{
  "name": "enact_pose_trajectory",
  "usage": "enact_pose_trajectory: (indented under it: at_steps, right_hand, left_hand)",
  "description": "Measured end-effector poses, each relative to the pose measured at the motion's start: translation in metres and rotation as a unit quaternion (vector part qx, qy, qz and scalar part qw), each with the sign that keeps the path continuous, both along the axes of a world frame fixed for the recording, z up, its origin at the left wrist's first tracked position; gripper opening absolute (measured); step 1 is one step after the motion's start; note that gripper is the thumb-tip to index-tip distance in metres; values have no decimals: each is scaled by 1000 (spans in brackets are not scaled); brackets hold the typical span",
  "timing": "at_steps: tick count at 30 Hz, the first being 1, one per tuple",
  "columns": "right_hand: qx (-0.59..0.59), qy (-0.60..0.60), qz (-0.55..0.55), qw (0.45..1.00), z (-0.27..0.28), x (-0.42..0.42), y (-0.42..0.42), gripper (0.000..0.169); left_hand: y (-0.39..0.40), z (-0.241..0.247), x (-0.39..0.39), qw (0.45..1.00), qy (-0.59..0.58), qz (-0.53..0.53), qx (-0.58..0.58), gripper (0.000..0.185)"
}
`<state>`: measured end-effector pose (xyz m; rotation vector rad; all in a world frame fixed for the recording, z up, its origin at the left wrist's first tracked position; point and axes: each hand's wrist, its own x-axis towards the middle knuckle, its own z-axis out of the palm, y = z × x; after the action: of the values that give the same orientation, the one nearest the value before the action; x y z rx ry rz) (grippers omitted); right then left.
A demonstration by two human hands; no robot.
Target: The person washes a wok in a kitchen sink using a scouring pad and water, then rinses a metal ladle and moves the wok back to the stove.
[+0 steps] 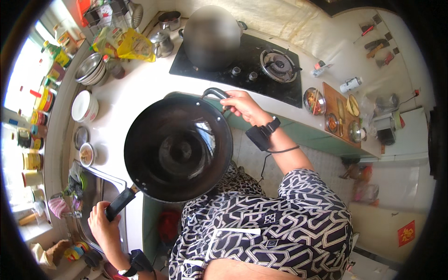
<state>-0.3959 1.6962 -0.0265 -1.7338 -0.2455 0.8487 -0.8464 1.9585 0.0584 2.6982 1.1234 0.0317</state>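
Note:
A large black wok [178, 150] is held up before my body, over the counter's front edge, its dark inner face turned to me. A bright reflection shines on its inner wall. My left hand [103, 224] grips the long black handle [120, 203] at the lower left, beside the sink. At the upper right, my right hand [243, 105] is closed around the small loop handle [216, 92]. The wok hides part of the counter and cabinets beneath it.
A black gas hob [224, 78] lies ahead, with a blurred large pot [211, 42] on its left and a bare burner [279, 63] at right. A metal sink [105, 190] is at left. Stacked bowls [84, 106], a metal food bowl [314, 101] and a cutting board [332, 91] stand on the counter.

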Motion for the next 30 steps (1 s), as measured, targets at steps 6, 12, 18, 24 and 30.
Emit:
enact_pose_trajectory:
  at_steps: [6,12,18,24,30]
  right_hand:
    - [10,-24,-85,996,6,75,-75,32]
    - [26,-30,-195,980,23,176,-155,35]
    - [31,-39,-288,956,12,255,-238,40]
    - [17,-54,-343,938,15,319,-272,35]
    - [13,-86,-386,918,2,371,-296,33]
  left_hand:
    - [-13,-20,118,995,-14,-69,-76,50]
    - [-44,-26,263,981,-34,-129,-139,46]
    - [-70,-37,396,962,-70,-217,-152,45]
    - [-79,-46,501,958,-77,-252,-110,47]
    - [-88,-59,577,948,-95,-288,-92,48]
